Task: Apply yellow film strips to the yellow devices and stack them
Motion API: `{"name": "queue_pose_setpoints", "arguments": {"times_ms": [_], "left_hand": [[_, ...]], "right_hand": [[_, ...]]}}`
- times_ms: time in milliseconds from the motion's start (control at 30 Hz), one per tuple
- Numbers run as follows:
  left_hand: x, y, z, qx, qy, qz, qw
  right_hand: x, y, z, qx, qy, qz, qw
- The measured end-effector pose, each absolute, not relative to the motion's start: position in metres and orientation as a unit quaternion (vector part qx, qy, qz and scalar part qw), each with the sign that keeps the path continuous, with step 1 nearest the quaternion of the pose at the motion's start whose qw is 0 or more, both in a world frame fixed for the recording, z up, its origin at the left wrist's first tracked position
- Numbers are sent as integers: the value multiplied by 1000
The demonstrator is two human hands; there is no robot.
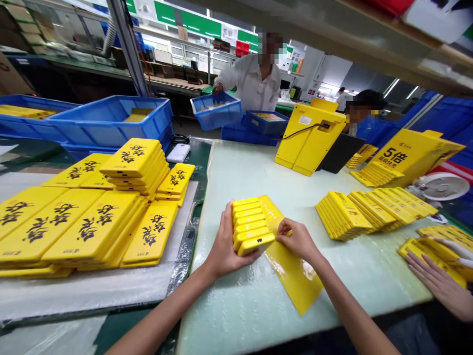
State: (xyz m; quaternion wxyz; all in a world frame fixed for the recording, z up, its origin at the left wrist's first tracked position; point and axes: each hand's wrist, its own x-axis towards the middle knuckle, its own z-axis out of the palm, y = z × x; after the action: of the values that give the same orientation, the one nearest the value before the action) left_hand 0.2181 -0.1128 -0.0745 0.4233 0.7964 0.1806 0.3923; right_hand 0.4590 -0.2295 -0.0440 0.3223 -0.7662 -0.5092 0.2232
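My left hand [225, 246] is wrapped round a stack of yellow power banks [248, 224], holding it tilted over the pale mat. The nearest one shows a dark port on its end. Beside the stack lies a glossy yellow sheet [295, 276] with a row of small pale marks near its far end. My right hand [297, 239] is over this sheet, thumb and fingertips pinched together close to the stack. Whatever the pinch holds is too small to make out.
Piled yellow power banks with black lettering [90, 222] stand left; more rows [343, 214] lean right. A co-worker's hands [439, 281] handle yellow pieces at the right edge. Blue bins [111, 121], a yellow display box [308, 138] and a person holding a bin are behind.
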Motion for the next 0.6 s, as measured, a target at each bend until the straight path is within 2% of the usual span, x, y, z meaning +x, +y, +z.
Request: {"name": "queue_pose_setpoints", "arguments": {"times_ms": [133, 333, 467, 600], "left_hand": [[218, -112, -75, 799, 181, 397, 414], [218, -112, -74, 793, 180, 397, 427], [218, -113, -74, 793, 174, 399, 426], [218, -114, -74, 794, 173, 401, 423]], "right_hand": [[455, -235, -64, -772, -528, 183, 304], [459, -229, -59, -748, -539, 255, 290], [471, -239, -31, -697, -542, 365, 296], [468, -251, 24, -653, -490, 429, 387]]}}
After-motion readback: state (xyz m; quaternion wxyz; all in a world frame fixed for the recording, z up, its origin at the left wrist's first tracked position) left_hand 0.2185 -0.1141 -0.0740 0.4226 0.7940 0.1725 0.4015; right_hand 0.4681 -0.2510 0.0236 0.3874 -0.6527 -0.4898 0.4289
